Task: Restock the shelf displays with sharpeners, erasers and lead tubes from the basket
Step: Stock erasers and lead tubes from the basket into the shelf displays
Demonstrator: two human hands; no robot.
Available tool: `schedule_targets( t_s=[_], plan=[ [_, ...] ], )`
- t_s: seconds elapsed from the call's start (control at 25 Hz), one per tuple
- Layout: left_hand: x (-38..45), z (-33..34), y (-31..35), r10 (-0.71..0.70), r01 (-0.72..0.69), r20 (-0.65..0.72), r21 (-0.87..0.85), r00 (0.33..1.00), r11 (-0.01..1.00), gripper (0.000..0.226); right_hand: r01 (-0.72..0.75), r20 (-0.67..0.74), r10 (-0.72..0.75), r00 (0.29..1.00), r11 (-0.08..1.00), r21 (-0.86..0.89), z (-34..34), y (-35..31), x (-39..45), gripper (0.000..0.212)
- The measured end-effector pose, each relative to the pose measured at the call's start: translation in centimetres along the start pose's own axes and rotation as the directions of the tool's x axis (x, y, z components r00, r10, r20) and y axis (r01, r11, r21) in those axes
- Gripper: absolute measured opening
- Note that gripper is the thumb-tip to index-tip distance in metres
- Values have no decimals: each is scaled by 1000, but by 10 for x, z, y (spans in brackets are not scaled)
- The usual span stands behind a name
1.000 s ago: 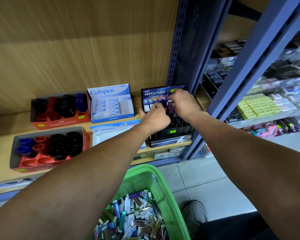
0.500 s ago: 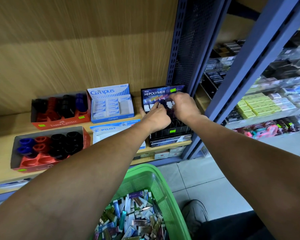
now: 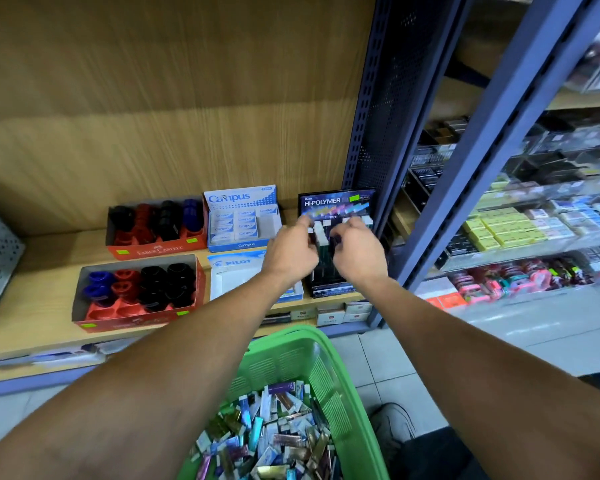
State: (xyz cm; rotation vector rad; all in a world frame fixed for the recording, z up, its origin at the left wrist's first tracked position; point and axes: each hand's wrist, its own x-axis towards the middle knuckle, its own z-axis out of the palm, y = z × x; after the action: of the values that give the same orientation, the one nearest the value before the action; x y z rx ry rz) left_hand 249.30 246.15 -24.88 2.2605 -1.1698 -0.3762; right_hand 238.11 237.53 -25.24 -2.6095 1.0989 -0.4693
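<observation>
The black Hi-Polymer lead tube display [image 3: 336, 202] stands at the right end of the wooden shelf [image 3: 49, 244]; white-capped tubes fill its top row. My left hand [image 3: 291, 252] is in front of it and grips a small bunch of white-capped lead tubes [image 3: 317, 233]. Just to the right, my right hand [image 3: 359, 252] has its fingers curled and pinches a dark tube beside that bunch, over the display's slots. The green basket [image 3: 302, 355] below my arms holds several loose lead tubes and erasers [image 3: 267, 434].
Two red Faber-Castell sharpener boxes [image 3: 156, 230] [image 3: 136, 292] sit at the left. A Campus eraser box [image 3: 243, 220] and a Pilot eraser box [image 3: 236, 275] lie between them and the display. A blue metal upright [image 3: 371, 133] borders the display; stocked shelves [image 3: 516, 226] continue at the right.
My right hand has drawn back from the display's top row toward my left hand. My left hand stays in front of the display with its tubes. The view has shifted slightly.
</observation>
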Motion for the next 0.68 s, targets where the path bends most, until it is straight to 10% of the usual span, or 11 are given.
schedule_targets(
  t_s=[0.4,0.68],
  plan=[
    [-165,-11,-78,-12,8,59,77,998,997,21,252,276,-266,924,964,85,45,-84,-159,25],
    [-208,27,-142,-271,207,375,203,887,957,18,112,586,-65,808,993,-45,122,-74,-202,25]
  ],
)
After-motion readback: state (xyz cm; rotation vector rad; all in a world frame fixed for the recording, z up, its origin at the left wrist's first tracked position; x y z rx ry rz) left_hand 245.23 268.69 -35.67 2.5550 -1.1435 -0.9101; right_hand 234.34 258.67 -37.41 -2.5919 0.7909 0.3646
